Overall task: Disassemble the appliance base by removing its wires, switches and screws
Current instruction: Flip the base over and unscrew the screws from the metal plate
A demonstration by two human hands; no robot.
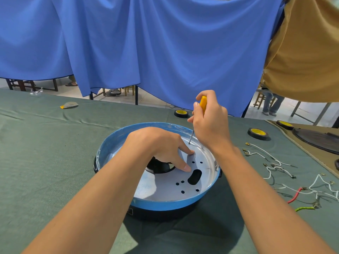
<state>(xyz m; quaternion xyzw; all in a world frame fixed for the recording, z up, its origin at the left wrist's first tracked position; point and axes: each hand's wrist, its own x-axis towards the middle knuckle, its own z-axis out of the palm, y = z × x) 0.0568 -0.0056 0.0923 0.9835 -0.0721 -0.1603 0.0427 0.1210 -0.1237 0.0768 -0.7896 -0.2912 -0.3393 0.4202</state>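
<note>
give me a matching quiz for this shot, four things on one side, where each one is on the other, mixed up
Things
1. screwdriver
2. left hand
3. wires
4. tape roll

Places
A. loose on the cloth, right of the base
B. fingers pressing on the metal plate inside the base
C. on the cloth beyond the base
D. held in the right hand, tip down on the plate

Pairs: 1-D, 2-B, 3-A, 4-C
</note>
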